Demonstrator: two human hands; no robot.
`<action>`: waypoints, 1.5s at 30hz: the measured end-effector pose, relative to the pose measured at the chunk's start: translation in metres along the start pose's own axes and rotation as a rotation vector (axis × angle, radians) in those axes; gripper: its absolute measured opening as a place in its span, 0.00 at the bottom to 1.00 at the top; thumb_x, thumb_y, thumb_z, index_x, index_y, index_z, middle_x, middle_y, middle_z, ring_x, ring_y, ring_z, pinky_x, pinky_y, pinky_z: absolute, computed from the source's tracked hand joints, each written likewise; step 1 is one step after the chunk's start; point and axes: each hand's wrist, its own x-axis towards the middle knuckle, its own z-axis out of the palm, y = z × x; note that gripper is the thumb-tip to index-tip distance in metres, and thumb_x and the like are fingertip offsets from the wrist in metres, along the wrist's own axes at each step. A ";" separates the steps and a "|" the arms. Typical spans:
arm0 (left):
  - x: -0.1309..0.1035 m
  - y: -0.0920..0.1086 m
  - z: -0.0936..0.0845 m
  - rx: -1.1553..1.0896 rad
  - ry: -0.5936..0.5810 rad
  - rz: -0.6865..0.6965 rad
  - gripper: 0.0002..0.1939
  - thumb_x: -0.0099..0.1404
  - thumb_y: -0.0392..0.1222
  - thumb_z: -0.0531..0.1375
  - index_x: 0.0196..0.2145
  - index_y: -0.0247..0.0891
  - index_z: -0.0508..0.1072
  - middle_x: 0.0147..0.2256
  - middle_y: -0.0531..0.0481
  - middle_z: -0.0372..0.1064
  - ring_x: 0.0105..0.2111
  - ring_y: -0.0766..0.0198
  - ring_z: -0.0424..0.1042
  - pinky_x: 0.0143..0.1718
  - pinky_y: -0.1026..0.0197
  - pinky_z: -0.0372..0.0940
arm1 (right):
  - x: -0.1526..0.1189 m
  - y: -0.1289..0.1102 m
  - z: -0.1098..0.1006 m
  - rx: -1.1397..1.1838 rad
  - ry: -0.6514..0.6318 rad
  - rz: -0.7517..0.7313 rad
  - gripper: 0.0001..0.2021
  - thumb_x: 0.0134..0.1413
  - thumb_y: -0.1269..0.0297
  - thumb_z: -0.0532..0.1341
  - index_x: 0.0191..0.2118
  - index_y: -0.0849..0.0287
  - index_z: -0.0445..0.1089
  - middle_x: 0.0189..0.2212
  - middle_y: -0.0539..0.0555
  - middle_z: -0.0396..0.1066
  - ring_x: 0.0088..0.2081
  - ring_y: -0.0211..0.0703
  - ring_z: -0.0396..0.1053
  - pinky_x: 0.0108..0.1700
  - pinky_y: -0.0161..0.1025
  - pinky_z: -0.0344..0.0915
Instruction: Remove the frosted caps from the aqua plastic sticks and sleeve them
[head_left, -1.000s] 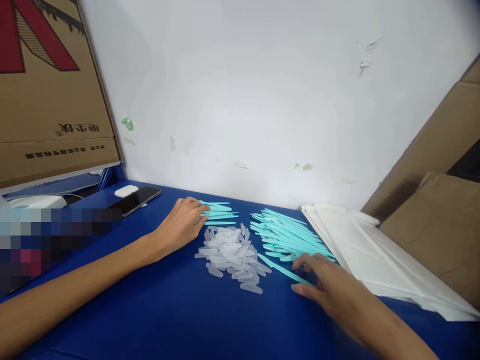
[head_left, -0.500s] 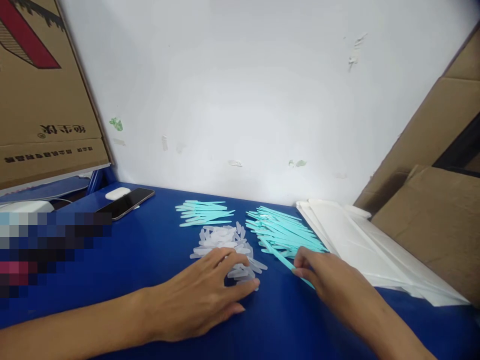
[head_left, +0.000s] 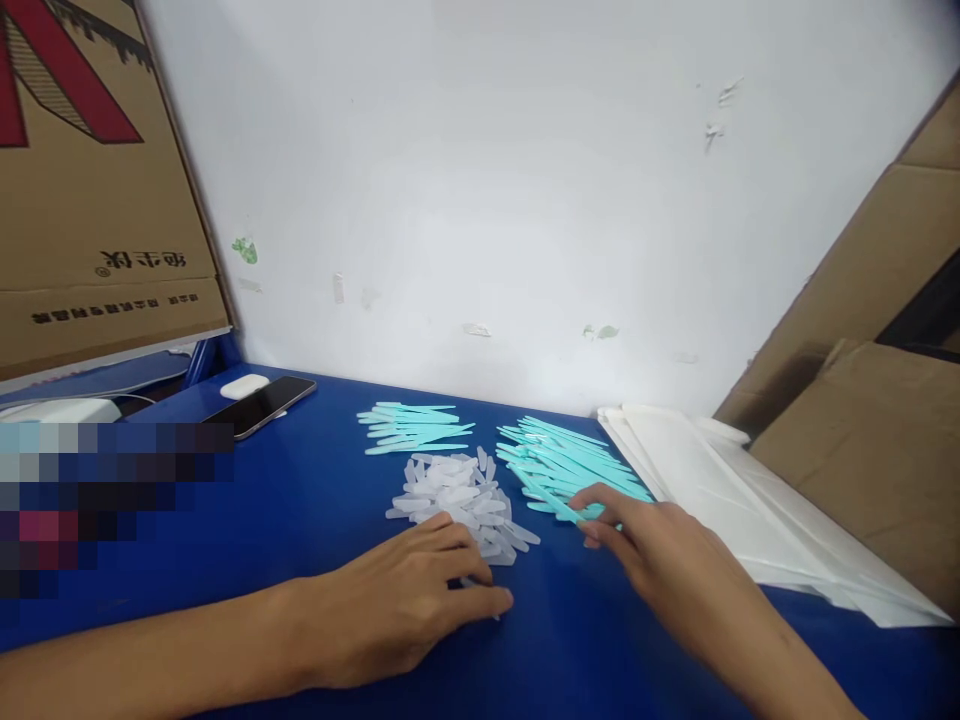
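Right hand (head_left: pixel 652 545): fingers pinching one turquoise stick (head_left: pixel 555 500), beside the turquoise heap (head_left: pixel 581 465). Left hand (head_left: pixel 409 605): fingers gripping one translucent piece (head_left: pixel 467 582), partly screening the translucent heap (head_left: pixel 454 488). Desk (head_left: pixel 247 530), far edge: phone (head_left: pixel 264 405), left; smaller turquoise bunch (head_left: pixel 412 438); white sheets (head_left: pixel 720 500), right.

The teal sticks (head_left: pixel 570 465) at the right look like smooth plastic with a faint sheen. Left of them, the small tapered pieces (head_left: pixel 450 485) look like frosted, translucent plastic. The blue worktop (head_left: pixel 247 540) is smooth, with a soft sheen. The phone (head_left: pixel 262 407) at the far left has a glossy, glass-like screen. White sheets (head_left: pixel 712 495) at the right look thin and creased, paper or plastic unclear. The printed carton (head_left: pixel 90 210) at the left is matt cardboard; the wall (head_left: pixel 480 180) is matt, with rough peeled patches.
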 end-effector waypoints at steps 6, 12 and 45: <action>-0.001 -0.002 0.002 0.001 0.097 -0.051 0.13 0.72 0.29 0.55 0.51 0.36 0.71 0.43 0.44 0.74 0.39 0.58 0.73 0.38 0.59 0.70 | -0.002 -0.004 -0.001 -0.060 0.107 -0.065 0.11 0.68 0.59 0.54 0.47 0.48 0.74 0.36 0.51 0.81 0.35 0.52 0.78 0.32 0.41 0.59; -0.006 -0.029 0.004 0.026 0.345 -0.059 0.14 0.74 0.29 0.53 0.54 0.37 0.69 0.43 0.45 0.76 0.39 0.63 0.77 0.38 0.64 0.73 | -0.003 -0.010 -0.006 -0.038 0.133 -0.100 0.12 0.69 0.53 0.54 0.42 0.47 0.74 0.32 0.50 0.79 0.33 0.50 0.77 0.29 0.39 0.57; -0.007 -0.024 0.003 -0.106 0.519 0.054 0.15 0.68 0.26 0.62 0.51 0.35 0.75 0.40 0.44 0.76 0.35 0.65 0.78 0.35 0.68 0.73 | -0.023 -0.028 -0.005 0.215 0.126 -0.390 0.12 0.70 0.55 0.56 0.50 0.44 0.76 0.46 0.49 0.78 0.57 0.51 0.71 0.64 0.54 0.61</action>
